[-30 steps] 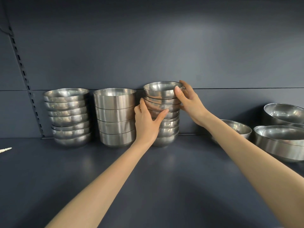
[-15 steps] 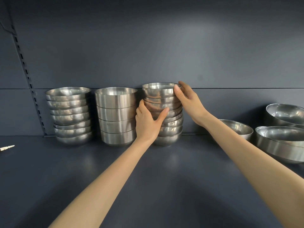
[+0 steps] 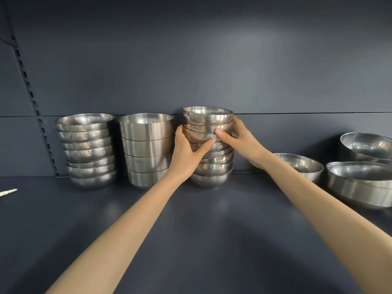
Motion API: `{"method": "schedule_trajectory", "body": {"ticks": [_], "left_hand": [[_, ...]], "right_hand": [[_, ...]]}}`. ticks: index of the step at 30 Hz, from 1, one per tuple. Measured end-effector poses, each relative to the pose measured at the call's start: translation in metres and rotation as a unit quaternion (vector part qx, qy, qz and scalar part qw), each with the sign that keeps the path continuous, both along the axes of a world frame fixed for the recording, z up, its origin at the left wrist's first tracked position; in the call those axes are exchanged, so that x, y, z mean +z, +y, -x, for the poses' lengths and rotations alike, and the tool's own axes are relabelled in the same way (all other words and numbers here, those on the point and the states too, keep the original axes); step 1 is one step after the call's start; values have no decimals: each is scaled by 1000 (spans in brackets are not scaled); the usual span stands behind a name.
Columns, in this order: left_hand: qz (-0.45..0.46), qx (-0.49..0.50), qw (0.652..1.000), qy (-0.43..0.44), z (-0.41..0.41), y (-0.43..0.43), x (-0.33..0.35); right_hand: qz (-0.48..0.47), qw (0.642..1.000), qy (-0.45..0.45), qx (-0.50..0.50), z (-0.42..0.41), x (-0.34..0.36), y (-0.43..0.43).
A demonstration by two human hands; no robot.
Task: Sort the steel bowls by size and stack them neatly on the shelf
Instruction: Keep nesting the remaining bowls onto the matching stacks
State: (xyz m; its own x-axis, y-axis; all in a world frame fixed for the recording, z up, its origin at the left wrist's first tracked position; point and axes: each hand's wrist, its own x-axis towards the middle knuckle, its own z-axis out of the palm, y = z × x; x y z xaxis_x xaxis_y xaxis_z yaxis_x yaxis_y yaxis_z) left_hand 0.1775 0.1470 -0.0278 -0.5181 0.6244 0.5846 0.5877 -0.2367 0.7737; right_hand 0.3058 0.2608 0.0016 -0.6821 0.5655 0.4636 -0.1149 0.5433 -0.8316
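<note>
Dark blue-grey shelf (image 3: 191, 240), matching back panel (image 3: 212, 60) behind with a horizontal seam just above the bowl rims.

Stack of round bowls (image 3: 212, 166) stands at centre, near the back panel, base on the shelf. Its middle bowls sit tilted, not nested flush; top bowl (image 3: 207, 115) is upright, rim level. Left hand (image 3: 184, 153) grips the stack's left side, thumb across the front, fingers curled round the back. Right hand (image 3: 241, 141) grips the right side, thumb pressed on the front just below the second rim, fingers wrapped behind. The thumb tips nearly meet. Both forearms reach in from the near edge.

Just left, the straight-sided stack (image 3: 146, 149), four bowls, rims even; the left hand fills the narrow gap between it and the held stack, and I cannot tell if the hand touches it. Further left, the leftmost stack (image 3: 89, 149) of round bowls, slightly uneven, with a small gap to its neighbour. Slotted rail (image 3: 36, 107) runs up the panel beside it. Pale scrap (image 3: 8, 192) lies at the far left edge of the shelf.

Right of the held stack is a wide gap, crossed by the right wrist, then a single bowl (image 3: 303, 166) partly hidden by that arm. Nested big bowls (image 3: 358, 183) sit at the right edge, deep bowl (image 3: 367, 145) behind them, both cut off by the frame. Broad shelf front lies under the forearms.
</note>
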Motion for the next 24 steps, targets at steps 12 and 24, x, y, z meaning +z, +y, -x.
{"method": "schedule_trajectory", "body": {"ticks": [12,24], "left_hand": [[-45,30,998,38,-6,6,11],[143,117,969,162,-22,-32,21]], "right_hand": [[5,999,48,-16,0,-6,3],[-177,961,-173,-125,-37,4,8]]}}
